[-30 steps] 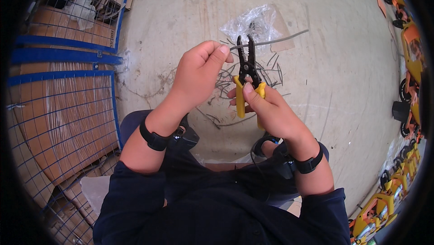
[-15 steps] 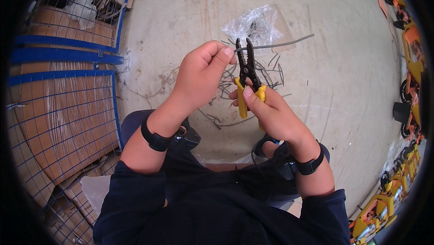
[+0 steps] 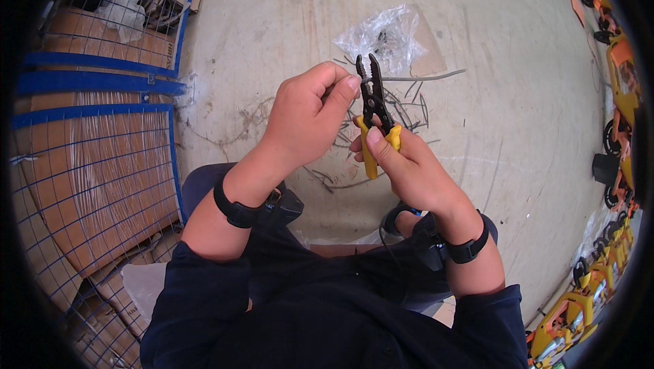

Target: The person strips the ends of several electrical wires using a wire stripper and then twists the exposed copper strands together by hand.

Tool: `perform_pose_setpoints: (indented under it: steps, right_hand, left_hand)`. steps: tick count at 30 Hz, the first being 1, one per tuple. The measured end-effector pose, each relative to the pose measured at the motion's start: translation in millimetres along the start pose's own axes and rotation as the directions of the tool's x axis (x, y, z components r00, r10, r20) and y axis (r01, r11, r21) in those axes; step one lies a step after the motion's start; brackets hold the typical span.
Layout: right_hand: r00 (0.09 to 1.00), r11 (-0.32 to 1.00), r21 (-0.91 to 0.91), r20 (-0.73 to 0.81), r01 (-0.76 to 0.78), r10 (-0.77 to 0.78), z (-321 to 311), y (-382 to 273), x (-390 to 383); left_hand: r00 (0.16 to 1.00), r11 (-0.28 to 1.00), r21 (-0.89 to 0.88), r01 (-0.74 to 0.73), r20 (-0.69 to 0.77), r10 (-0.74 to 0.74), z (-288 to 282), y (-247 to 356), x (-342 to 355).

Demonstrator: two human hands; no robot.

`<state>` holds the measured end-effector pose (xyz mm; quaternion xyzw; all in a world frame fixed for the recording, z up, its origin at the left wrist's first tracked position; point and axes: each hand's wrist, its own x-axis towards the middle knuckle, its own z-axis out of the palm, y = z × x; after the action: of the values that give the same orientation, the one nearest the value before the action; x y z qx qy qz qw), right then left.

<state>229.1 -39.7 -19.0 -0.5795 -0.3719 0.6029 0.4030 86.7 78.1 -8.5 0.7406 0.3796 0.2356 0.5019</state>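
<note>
Head view, looking down past a seated person's lap to a pale, scuffed floor. The left hand [image 3: 303, 113] pinches one end of a thin grey cable [image 3: 424, 79] between thumb and forefinger, its other fingers curled in. The right hand [image 3: 412, 168] is wrapped round the yellow handles of black-headed pliers [image 3: 374, 100], thumb on top.

Cable and pliers are held up in the middle of the view. The cable's long axis runs left to right, almost level, its free end pointing right and bending slightly away from the person. The pliers lie nearly at right angles to it: the nose points away from the person, tipped a little left, and the handles run back into the right palm. The toothed jaws stand slightly apart at the tips, with the cable crossing between them just beside the left thumb.

Compared with one second ago, the jaws and handles have drawn closer together, and the cable's free end, which slanted up, has dropped toward level.

Below the tools, short dark offcuts [image 3: 417, 106] are scattered on the floor [image 3: 504, 49]; just beyond them lies a crumpled clear plastic bag [image 3: 392, 35].
</note>
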Motion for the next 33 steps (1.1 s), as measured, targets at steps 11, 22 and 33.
perform_pose_setpoints:
  steps: [11, 22, 33]
  right_hand:
    - [0.997, 0.996, -0.086, -0.075, -0.009, 0.003, 3, 1, 1]
    - [0.992, 0.995, -0.095, -0.119, -0.042, 0.031, 6, 2, 1]
    - [0.967, 0.943, -0.328, -0.252, -0.051, -0.036, 15, -9, -2]
  left_hand:
    - [0.997, 0.993, 0.102, -0.055, -0.055, 0.061, 3, 2, -1]
    - [0.999, 0.996, 0.076, -0.04, -0.022, 0.042, 2, 0, -1]
    - [1.0, 0.999, -0.041, 0.03, 0.011, -0.029, 4, -4, -1]
